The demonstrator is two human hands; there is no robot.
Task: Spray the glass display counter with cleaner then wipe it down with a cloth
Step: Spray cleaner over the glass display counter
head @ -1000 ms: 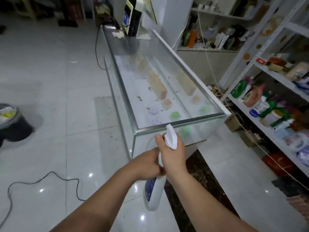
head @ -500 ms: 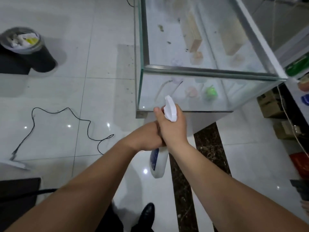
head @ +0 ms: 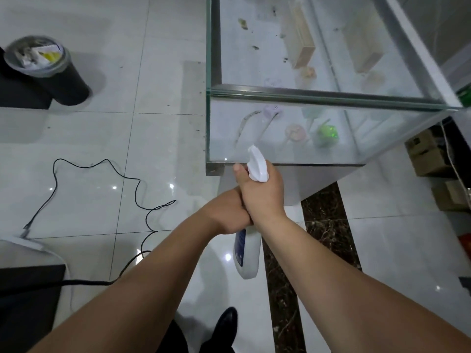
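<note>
A white spray bottle [head: 247, 253] with a blue label hangs upright in front of the glass display counter [head: 331, 96]. My right hand [head: 262, 192] grips its neck, the white nozzle head sticking out above the fist and pointing at the counter's near glass face. My left hand [head: 226, 212] wraps the bottle's upper body just below, pressed against the right hand. Inside the counter lie wooden boxes and small coloured items. No cloth is in view.
A black bin [head: 48, 70] full of rubbish stands on the tiled floor at the left. A black cable [head: 137, 189] loops across the tiles. Cardboard boxes [head: 428, 154] sit right of the counter. My black shoe [head: 225, 324] shows at the bottom.
The view has tilted down and closer to the counter's near end. Both hands keep the same hold on the bottle, which now faces the end glass rather than the top.
</note>
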